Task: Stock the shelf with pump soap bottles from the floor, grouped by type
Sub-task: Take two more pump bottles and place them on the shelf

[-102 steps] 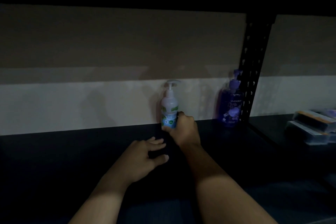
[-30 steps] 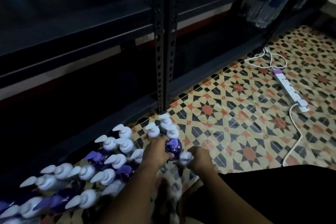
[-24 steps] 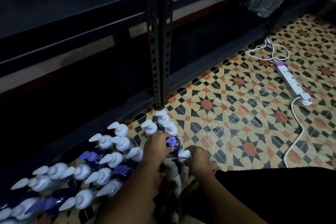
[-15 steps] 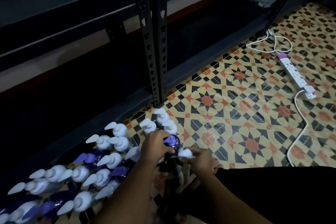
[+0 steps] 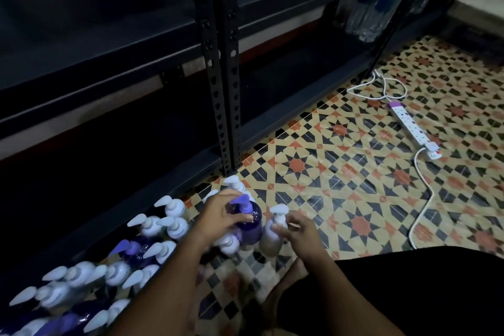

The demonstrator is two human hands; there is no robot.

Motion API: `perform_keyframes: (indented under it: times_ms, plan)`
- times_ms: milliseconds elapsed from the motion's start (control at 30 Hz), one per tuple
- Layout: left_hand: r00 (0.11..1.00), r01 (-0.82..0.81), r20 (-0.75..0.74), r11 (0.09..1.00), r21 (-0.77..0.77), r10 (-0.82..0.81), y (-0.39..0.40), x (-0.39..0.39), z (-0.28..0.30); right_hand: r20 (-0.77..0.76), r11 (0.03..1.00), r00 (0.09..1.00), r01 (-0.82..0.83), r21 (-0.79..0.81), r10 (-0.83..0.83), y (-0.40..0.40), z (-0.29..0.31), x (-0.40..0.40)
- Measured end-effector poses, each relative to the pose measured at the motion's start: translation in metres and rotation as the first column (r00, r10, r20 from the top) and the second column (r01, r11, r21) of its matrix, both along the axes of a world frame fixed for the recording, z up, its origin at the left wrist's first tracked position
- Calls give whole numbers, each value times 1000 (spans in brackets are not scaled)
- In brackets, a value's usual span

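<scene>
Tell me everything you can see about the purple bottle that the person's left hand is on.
The purple bottle is a dark, glossy, see-through plastic pump bottle with a lighter purple pump head. It stands about upright at the right end of the cluster of bottles on the patterned floor, in front of the shelf post. The left hand holds it at the neck and shoulder, fingers curled round it. A white pump bottle stands just beside it on the right.

Packed pump bottles (image 5: 152, 229) are crowding the floor to the left, heads nearly touching, leaving no gap between them. The shelf upright (image 5: 222, 106) is standing just behind the cluster. Patterned floor (image 5: 341, 172) is lying open to the right, up to the power strip (image 5: 413, 128) and its cable (image 5: 424, 199).
</scene>
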State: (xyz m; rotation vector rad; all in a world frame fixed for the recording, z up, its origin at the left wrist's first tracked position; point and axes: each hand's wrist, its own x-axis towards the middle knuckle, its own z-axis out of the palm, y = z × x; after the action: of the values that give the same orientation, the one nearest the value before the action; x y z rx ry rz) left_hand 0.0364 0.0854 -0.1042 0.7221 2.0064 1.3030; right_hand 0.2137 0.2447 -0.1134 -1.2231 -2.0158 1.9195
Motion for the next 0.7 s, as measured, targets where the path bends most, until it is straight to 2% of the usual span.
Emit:
perform_keyframes:
  times_ms: [100, 167, 300, 400, 533, 567, 700]
  plan:
    - [993, -83, 99, 987, 139, 70, -11, -3, 44, -131, 997, 990, -57, -46, 51, 2, 51, -5]
    - [986, -105, 148, 979, 173, 79, -20, -2, 70, -188, 994, 979, -86, -65, 73, -4, 82, -11]
    - [990, -104, 114, 973, 207, 81, -40, 10, 111, -297, 983, 951, -130, -127, 88, -36, 130, -22]
    - [978, -204, 97, 957, 208, 187, -57, 24, 131, -367, 989, 928, -107, -101, 64, -65, 148, -22]
    - [926, -362, -5, 895, 260, 376, -81, 46, 151, -327, 996, 941, -92, -4, 86, -103, 154, -22]
    - [912, -398, 9, 880, 261, 410, -87, 52, 155, -309, 994, 946, -105, -1, 100, -110, 152, -22]
    - [882, -453, 243, 868, 204, 403, -118, 71, 170, -274, 982, 944, -187, 9, 182, -127, 146, -19]
